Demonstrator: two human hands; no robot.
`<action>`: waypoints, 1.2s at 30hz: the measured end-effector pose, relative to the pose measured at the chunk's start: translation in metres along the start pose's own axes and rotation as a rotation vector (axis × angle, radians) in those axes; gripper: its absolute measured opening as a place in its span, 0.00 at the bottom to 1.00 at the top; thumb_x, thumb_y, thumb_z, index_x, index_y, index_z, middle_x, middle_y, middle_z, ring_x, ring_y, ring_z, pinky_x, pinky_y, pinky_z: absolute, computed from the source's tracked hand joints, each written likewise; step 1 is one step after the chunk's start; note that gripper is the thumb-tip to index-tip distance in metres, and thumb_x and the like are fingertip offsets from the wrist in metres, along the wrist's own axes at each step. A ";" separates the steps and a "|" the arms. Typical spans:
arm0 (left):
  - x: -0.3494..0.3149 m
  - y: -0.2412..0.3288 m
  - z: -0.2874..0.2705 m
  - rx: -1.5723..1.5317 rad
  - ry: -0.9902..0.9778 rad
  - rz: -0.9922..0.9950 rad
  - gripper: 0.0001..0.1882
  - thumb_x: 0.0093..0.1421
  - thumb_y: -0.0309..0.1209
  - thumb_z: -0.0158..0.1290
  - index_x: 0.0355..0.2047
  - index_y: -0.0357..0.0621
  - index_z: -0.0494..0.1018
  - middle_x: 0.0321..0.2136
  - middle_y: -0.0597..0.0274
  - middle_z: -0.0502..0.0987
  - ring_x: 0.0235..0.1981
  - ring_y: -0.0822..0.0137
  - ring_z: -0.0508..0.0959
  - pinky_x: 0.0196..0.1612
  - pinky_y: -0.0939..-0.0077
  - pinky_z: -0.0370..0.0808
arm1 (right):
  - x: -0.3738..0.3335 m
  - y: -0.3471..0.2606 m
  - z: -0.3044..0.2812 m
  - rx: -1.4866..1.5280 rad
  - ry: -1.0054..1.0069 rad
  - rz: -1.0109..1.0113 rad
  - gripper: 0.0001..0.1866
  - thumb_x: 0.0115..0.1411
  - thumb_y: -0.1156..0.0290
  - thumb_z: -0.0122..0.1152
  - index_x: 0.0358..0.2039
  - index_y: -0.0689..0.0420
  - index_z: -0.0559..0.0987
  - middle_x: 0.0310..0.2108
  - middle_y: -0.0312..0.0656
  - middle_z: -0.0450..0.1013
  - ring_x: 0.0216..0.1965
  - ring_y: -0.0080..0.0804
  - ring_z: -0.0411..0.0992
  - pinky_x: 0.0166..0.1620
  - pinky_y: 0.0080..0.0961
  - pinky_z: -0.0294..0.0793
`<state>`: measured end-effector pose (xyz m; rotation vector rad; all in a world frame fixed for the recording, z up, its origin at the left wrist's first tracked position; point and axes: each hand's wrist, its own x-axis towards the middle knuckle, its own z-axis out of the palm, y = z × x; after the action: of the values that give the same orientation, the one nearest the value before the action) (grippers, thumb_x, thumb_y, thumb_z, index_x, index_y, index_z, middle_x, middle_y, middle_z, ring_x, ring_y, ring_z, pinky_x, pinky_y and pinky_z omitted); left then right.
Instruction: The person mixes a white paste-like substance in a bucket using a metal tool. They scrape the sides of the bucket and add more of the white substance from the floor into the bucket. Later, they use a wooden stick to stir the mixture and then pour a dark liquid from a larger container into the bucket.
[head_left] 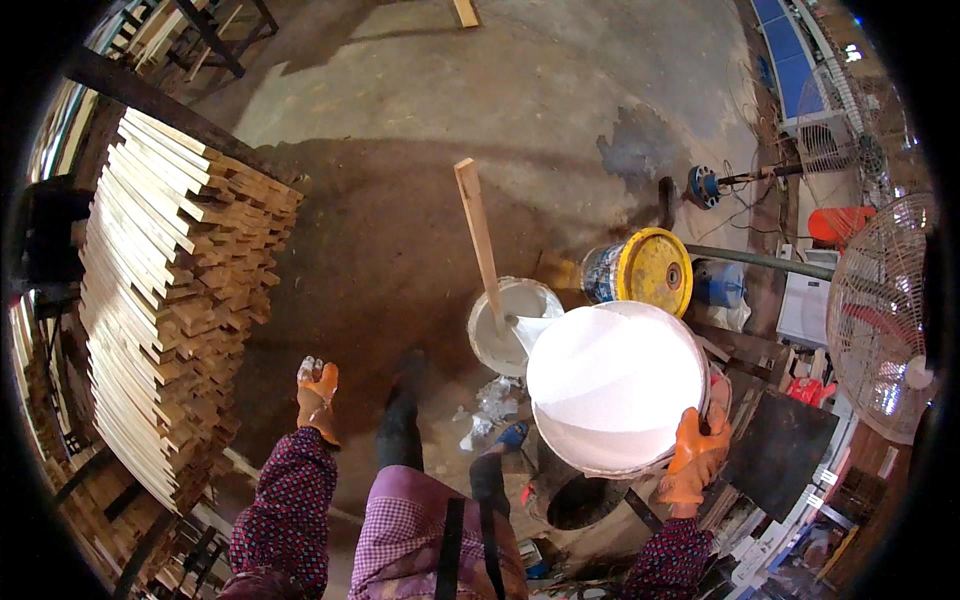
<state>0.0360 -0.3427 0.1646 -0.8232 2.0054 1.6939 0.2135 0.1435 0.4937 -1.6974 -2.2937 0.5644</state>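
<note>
This is a woodworking workshop. A tall stack of cut wooden slats (170,290) fills the left side, piled in neat layers on a bare, stained concrete floor (500,90). More timber leans in the top left corner. Paint-smeared buckets stand on the floor: a white bucket (510,325) with a wooden stirring stick (478,235) in it and a tipped can with a yellow lid (655,268). At the right edge stand a large pedestal fan (880,320), a blue motor (705,186) with trailing cables, and cluttered offcuts and boards.

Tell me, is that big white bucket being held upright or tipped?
Tipped. The big white bucket, held by the right hand, pours white liquid into the smaller bucket below.
</note>
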 end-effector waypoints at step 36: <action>-0.003 0.025 -0.003 0.004 0.026 -0.005 0.14 0.57 0.26 0.54 0.22 0.49 0.58 0.22 0.78 0.59 0.24 0.80 0.60 0.26 0.79 0.58 | -0.009 -0.003 0.018 0.044 0.067 -0.086 0.21 0.55 0.72 0.59 0.48 0.66 0.72 0.38 0.49 0.75 0.37 0.36 0.74 0.42 0.32 0.72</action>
<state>0.0220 -0.3422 0.1861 -0.8521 2.0216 1.6850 0.2063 0.1312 0.4796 -1.5653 -2.2776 0.5279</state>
